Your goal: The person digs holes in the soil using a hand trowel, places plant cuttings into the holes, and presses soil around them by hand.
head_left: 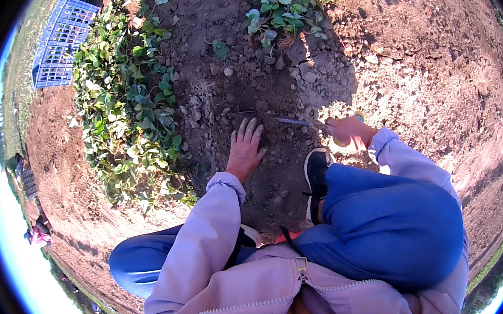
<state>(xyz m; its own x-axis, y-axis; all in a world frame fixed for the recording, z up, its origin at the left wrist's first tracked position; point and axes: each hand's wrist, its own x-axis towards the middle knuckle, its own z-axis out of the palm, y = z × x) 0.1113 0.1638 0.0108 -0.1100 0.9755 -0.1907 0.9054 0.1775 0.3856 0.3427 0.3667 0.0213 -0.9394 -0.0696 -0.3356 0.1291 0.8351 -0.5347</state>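
The lilac jacket point(287, 297) and blue knees point(395, 229) fill the near view, the person crouching over soil point(275, 159). The right hand point(349, 131) has its grip closed around a yellow-handled tool point(358, 116), whose thin blade point(293, 122) lies low, tip at the dirt. The left hand point(245, 147) rests flat, fingers spread, on loosened soil just beside the blade. This looks like digging in progress (my judgement); working deeper would call for keeping the fingers off the blade. Clods point(307, 72) and leafy plants point(130, 104) crowd round; a blue crate point(61, 41) sits well apart.
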